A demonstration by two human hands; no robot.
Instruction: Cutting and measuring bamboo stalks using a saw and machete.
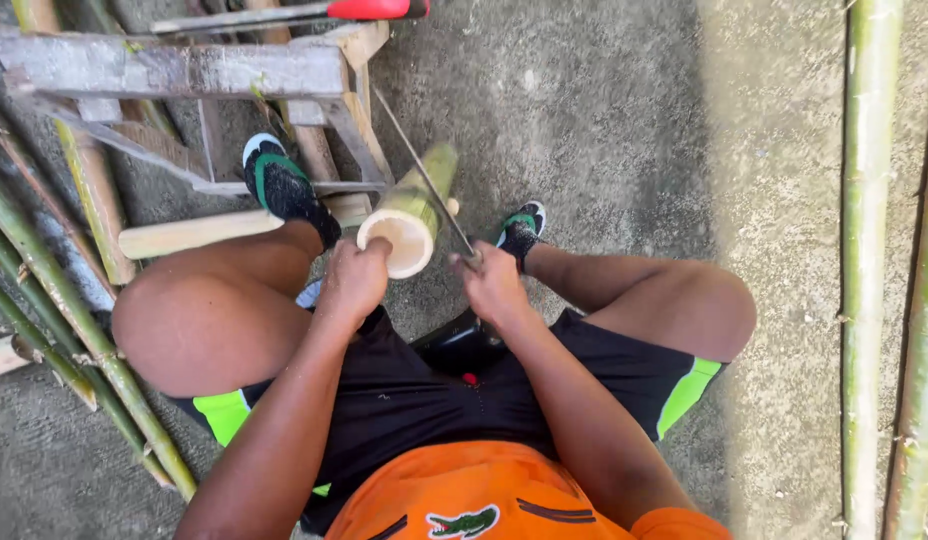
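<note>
I sit low over a concrete floor with my knees apart. My left hand grips the rim of a short green bamboo section, whose pale hollow cut end faces me. My right hand is closed on the handle of a long thin blade. The blade runs away from me along the right side of the bamboo section, up toward the wooden stand. My shoes rest on either side of the bamboo.
A weathered wooden sawhorse stands ahead on the left, with a red-handled tool lying on it. Long bamboo poles lie along the right edge. More poles are piled at left, and a pale wooden stick lies under my left leg.
</note>
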